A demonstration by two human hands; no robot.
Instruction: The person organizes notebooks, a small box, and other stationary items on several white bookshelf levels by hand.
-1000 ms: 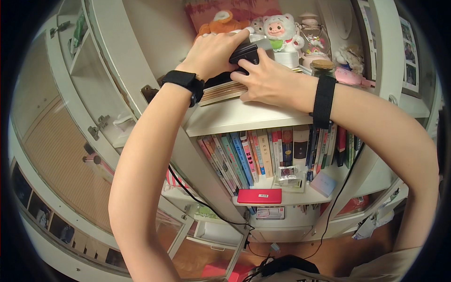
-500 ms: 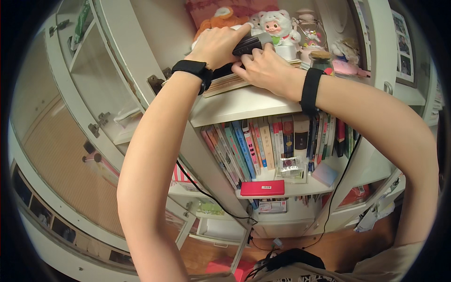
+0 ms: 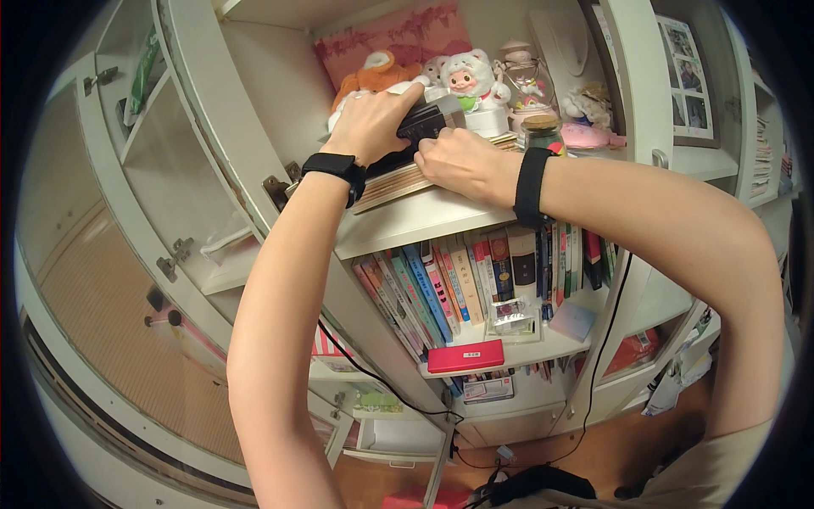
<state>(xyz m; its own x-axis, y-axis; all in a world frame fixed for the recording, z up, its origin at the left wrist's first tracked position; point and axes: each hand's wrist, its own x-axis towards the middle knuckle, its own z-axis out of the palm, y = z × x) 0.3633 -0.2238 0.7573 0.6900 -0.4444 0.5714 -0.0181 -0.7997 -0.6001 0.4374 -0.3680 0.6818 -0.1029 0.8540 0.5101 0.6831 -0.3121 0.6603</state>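
One black box [image 3: 421, 125] above thin-book stack [image 3: 393, 190], upper shelf [image 3: 424, 214]. Left hand [image 3: 366, 123] holds its left side; right hand [image 3: 466, 166] curled at front, grip unclear. Advise steady left support, clear of white doll [image 3: 468, 81].

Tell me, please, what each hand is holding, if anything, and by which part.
The left hand appears to hold the black object by its left end; whether the right hand, curled at the object's lower right, also grips it cannot be told.

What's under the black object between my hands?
Below the black object, a pale-edged stack lies on the shelf. Your left hand and right hand partly cover the space between; contact there isn't visible.
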